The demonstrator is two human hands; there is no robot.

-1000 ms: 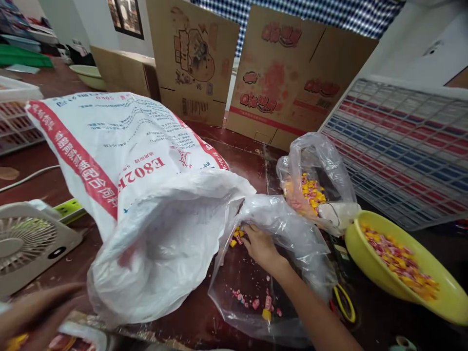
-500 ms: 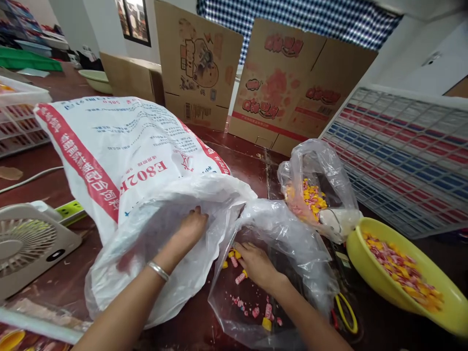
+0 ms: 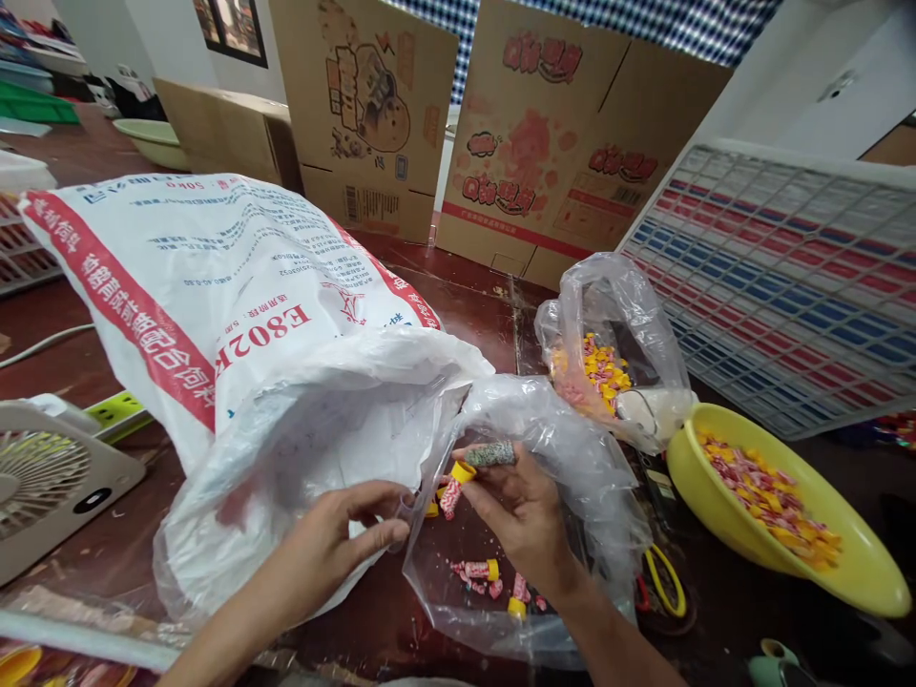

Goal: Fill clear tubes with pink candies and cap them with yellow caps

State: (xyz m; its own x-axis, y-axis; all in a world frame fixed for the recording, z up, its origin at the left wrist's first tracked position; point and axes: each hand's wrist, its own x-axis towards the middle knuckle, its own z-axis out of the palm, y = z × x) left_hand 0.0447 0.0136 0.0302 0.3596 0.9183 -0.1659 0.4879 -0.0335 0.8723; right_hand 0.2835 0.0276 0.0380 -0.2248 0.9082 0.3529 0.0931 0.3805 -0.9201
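My left hand [image 3: 340,534] pinches a small clear plastic tube [image 3: 402,518] in front of the white woven sack's mouth [image 3: 336,439]. Between thumb and fingers of my right hand [image 3: 533,530] is a small candy tube [image 3: 450,494] with a yellow cap and pink-and-white contents. A grey speckled cylinder [image 3: 490,454] lies along the right index finger; whether it is held or wrapped on, I cannot tell. Below that hand spreads a clear plastic bag [image 3: 572,439]. More candy tubes [image 3: 481,571] and pink crumbs lie on it.
At right are a yellow basin [image 3: 705,525] of candy tubes, yellow-handled scissors [image 3: 665,582] and a white wire crate [image 3: 780,286]. A second clear bag [image 3: 615,296] of candy stands behind. A fan [image 3: 43,487] sits at left, cardboard boxes [image 3: 530,143] at the back.
My left hand has come out of the sack with the clear tube. My right hand has turned and lifted a candy tube from the bag. The view has shifted slightly.
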